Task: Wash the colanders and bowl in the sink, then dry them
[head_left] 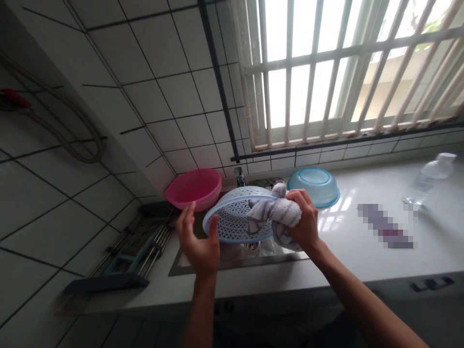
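A light blue plastic colander is tilted on its side above the sink, its perforated inside partly facing me. My right hand is closed around a bunched white-and-grey striped cloth at the colander's right rim. Part of the cloth lies against the inside wall. Whether the right fingers also grip the rim is hidden by the cloth. At the left rim is my left hand, its fingers and thumb spread apart. The thumb overlaps the rim in view, while the fingers are outside it.
Behind on the left sits a pink basin, near the faucet. An upturned blue translucent bowl rests right of the sink. Further right are a clear bottle and a blurred-out item. A folded rack lies left.
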{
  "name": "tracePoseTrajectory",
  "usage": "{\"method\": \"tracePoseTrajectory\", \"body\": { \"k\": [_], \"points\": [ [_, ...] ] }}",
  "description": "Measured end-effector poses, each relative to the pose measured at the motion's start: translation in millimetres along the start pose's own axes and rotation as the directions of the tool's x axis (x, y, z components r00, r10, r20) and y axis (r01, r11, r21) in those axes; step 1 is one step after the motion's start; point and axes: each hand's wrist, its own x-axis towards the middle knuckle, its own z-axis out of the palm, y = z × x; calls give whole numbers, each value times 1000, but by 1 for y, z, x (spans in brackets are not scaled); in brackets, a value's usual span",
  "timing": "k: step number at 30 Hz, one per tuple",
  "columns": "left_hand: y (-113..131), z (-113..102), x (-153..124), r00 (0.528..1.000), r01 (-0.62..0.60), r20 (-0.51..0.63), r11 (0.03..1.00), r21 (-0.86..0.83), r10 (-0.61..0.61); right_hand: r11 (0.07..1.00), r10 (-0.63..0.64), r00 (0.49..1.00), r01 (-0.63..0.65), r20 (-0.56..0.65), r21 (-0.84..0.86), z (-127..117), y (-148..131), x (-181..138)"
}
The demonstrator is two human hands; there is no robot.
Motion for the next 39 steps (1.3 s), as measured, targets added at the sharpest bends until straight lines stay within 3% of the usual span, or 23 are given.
{"method": "tracePoseTrajectory", "body": {
  "k": [1,2,3,5,7,8,10,13,15,17,19,20,22,25,27,30,32,35,37,39],
  "points": [
    [11,-2,-11,995,53,-82,995,-80,-59,999,-32,998,30,-58,-34,-2,-2,0],
    [22,-4,-21,984,141,-80,969,-204,-161,996,-66,993,60,-99,-65,-5,-3,0],
    [33,-5,-28,964,262,33,910,-322,-266,992,-103,987,92,-122,-88,-6,-5,-1],
    [50,-2,-33,850,521,353,724,-452,-392,979,-191,977,183,-96,-87,-8,-10,-7],
    [58,3,-27,760,644,496,585,-492,-419,962,-272,962,272,13,-11,-8,-19,-15],
    [59,5,-21,747,662,505,554,-504,-433,955,-298,951,294,89,46,-9,-23,-19],
    [56,4,-8,743,668,478,549,-503,-468,947,-309,910,266,276,180,-13,-30,-25],
    [49,-14,4,744,664,467,606,-437,-478,919,-237,845,35,480,392,-25,-25,-26],
    [44,-35,5,760,635,464,671,-383,-454,863,-58,896,-176,440,474,-38,-10,-20],
    [39,-55,2,783,583,467,747,-320,-411,773,224,925,-361,308,522,-51,8,-8],
    [33,-71,-1,801,518,487,811,-273,-348,659,417,873,-482,254,577,-59,26,9],
    [30,-75,-2,808,491,493,832,-259,-324,612,444,854,-511,273,604,-60,33,19],
    [27,-76,-4,816,453,497,861,-231,-296,575,441,846,-522,299,630,-54,44,37],
    [28,-60,-9,812,436,502,881,-181,-299,621,379,856,-517,351,590,-27,52,56],
    [30,-42,-13,774,476,551,861,-178,-314,650,340,845,-529,414,546,-3,52,62],
    [28,-15,-19,669,552,684,810,-197,-289,714,315,796,-557,516,424,27,46,65],
    [19,0,-20,647,556,714,806,-202,-267,785,285,759,-536,586,312,40,39,66],
    [-2,13,-19,717,514,644,826,-230,-267,870,233,769,-438,595,225,50,26,66],
    [-13,21,-17,792,491,524,838,-239,-314,917,186,829,-340,528,210,53,16,66],
    [-16,28,-13,827,498,433,824,-271,-357,949,85,886,-211,456,233,55,3,62]
  ]
}}
